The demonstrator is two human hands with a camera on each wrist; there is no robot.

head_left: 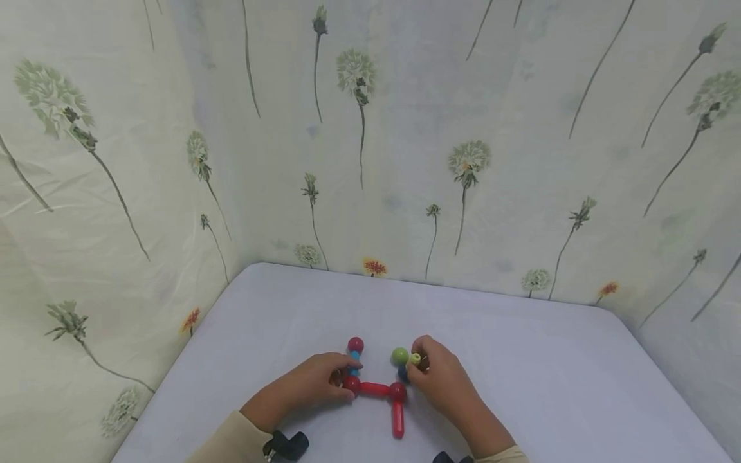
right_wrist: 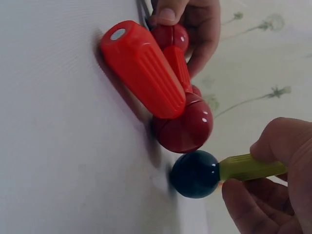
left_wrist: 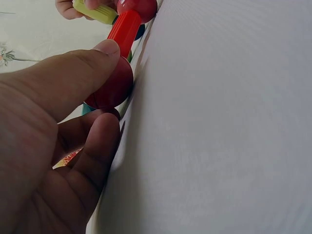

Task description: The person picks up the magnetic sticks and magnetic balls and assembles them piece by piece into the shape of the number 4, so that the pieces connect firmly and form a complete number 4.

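My left hand (head_left: 315,381) pinches a red ball (left_wrist: 113,85) between thumb and fingers, low over the white table. From this ball a red ribbed stick (head_left: 375,389) runs to a second red ball (head_left: 397,391), which bears another red stick (right_wrist: 144,70). A light-blue stick (head_left: 355,365), partly behind my left fingers, leads to a third red ball (head_left: 356,344). My right hand (head_left: 444,379) pinches a yellow-green stick (right_wrist: 248,168) with a dark blue ball (right_wrist: 195,174) on its end. That ball is close beside the second red ball; whether they touch I cannot tell.
A light green ball (head_left: 400,355) is just left of the yellow-green stick, behind the dark blue ball. The white tabletop (head_left: 521,360) spreads around the pieces. Flower-printed cloth (head_left: 399,141) stands along its back and left edges.
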